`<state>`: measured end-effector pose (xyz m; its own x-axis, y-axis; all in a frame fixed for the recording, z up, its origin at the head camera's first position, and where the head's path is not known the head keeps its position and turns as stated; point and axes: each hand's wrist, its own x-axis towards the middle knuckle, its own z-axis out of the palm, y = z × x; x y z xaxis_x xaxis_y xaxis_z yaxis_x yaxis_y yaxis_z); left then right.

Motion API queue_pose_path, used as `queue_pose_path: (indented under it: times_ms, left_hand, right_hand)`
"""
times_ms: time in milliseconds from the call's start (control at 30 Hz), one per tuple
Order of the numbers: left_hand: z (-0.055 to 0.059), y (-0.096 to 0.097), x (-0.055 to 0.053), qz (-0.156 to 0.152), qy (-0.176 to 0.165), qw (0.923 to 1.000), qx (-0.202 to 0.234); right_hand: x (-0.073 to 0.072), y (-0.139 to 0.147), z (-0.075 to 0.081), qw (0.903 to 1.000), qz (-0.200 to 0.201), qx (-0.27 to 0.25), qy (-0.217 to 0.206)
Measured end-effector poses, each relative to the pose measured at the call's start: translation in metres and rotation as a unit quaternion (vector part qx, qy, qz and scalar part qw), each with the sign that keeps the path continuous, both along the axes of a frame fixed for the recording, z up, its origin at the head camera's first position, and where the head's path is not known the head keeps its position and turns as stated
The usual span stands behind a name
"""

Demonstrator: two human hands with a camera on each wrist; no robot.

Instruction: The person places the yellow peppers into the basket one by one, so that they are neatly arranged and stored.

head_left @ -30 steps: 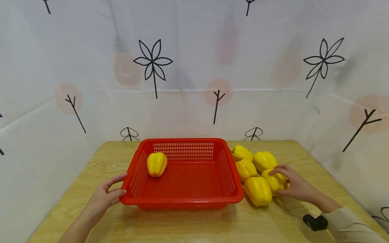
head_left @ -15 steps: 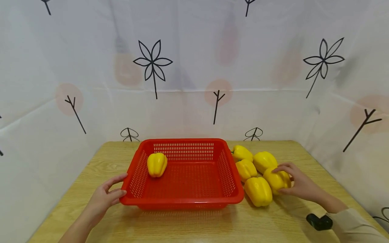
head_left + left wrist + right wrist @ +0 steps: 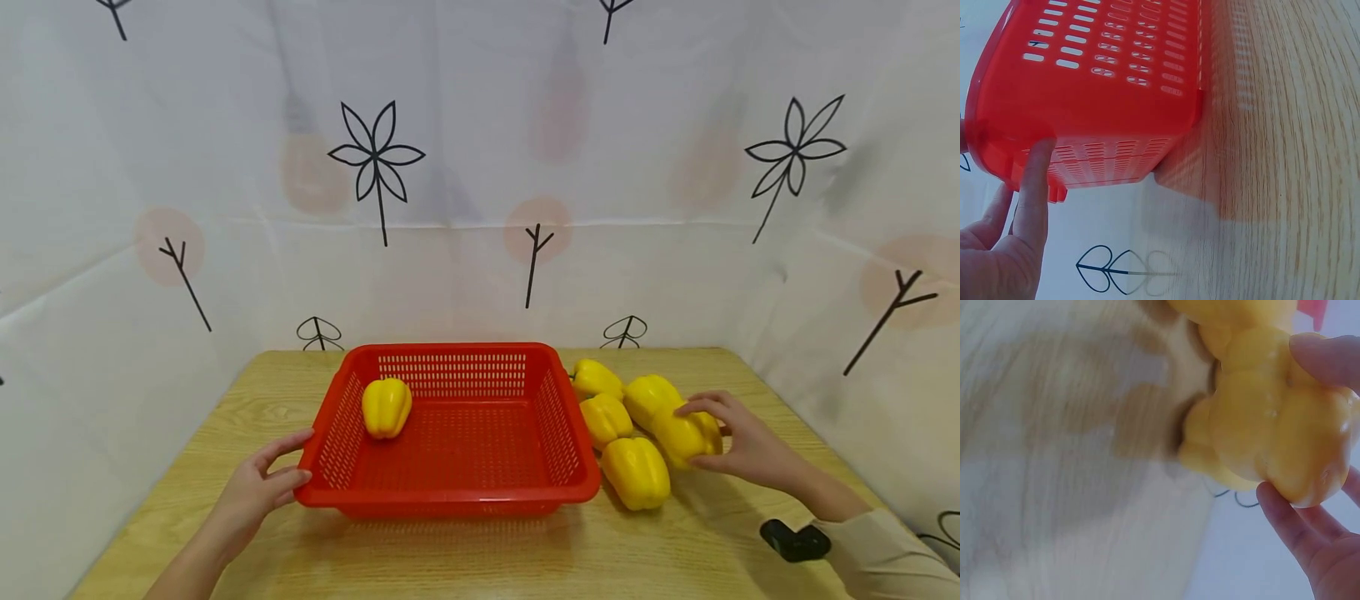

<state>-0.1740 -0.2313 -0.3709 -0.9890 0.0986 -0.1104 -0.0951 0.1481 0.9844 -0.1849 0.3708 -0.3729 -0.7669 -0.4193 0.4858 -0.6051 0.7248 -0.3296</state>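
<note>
My left hand (image 3: 251, 492) holds the left rim of a red slotted plastic basket (image 3: 450, 496) by its near corner. In the left wrist view, one finger (image 3: 1035, 194) lies against the basket's outer wall below the rim. A yellow bell pepper (image 3: 386, 408) rests inside the basket, on the left. My right hand (image 3: 750, 446) grips another yellow bell pepper (image 3: 1279, 419) between thumb and fingers, just above the table. Beside it, right of the basket, lie several more yellow bell peppers, the nearest pepper (image 3: 636, 473) close to the basket's front right corner.
The wooden table (image 3: 480, 554) carries the basket and peppers. A white patterned cloth (image 3: 465, 275) hangs behind the table and along both sides. A dark device (image 3: 795, 540) sits at my right wrist, by the beige sleeve (image 3: 877, 550).
My right hand has taken hold of a bell pepper and moved it slightly right and up, away from the nearest pepper. My left hand and the basket have stayed in place.
</note>
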Motion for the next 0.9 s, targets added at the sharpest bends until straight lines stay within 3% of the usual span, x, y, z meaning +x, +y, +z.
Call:
queue_pose_path:
  times_ms: [900]
  left_hand:
    - [0.0,-0.001,-0.001,-0.002,0.003,1.0,0.001]
  right_hand:
    - [-0.003,-0.03,0.048,0.9978,-0.011,-0.004,0.065]
